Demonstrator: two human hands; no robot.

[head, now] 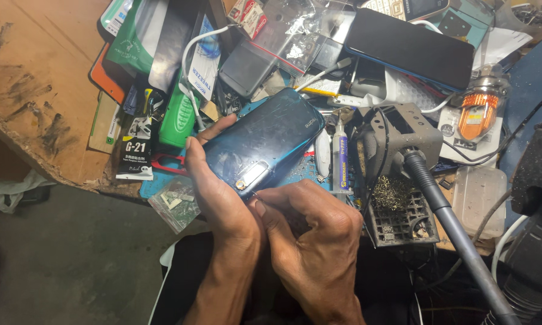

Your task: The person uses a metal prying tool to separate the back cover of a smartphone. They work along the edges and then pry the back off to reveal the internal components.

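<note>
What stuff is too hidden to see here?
Head view:
- Screen side of the blue phone: faces away.
- Whatever the right hand pinches at the phone's corner: hidden by its fingers.
- Left hand palm: behind the phone.
- Black phone: partly under clutter.

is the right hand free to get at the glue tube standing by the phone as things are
Probably not right away: the right hand is pressed against the lower edge of the blue phone, which the left hand grips. The tube stands close by, just above the knuckles, nothing covering it.
</note>
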